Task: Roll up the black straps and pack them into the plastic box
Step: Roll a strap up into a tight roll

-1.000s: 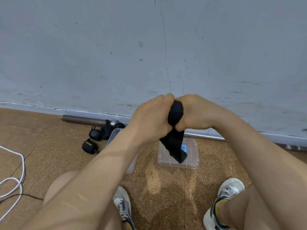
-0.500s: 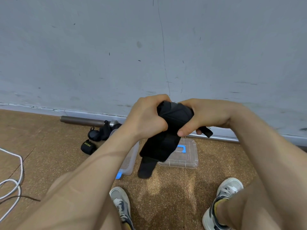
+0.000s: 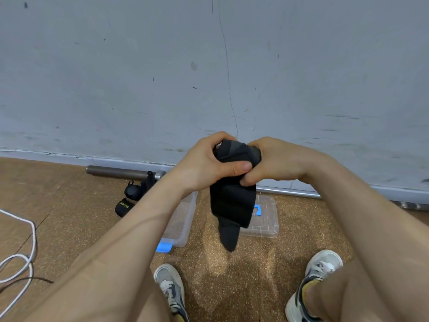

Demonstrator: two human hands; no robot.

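Left hand [image 3: 204, 163] and right hand [image 3: 276, 162], raised together, grip the black strap [image 3: 232, 203], apparently part-rolled, its tail hanging above the plastic box [image 3: 183, 219].

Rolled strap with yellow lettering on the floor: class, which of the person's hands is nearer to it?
Left. The left hand is raised above and right of the rolled strap; the right hand sits farther right, across the black strap both hands grip.

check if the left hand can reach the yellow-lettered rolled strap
Probably not yet: the left hand has its grip on the black strap, as does the right hand. Otherwise nothing covers the rolled strap near the plastic box.
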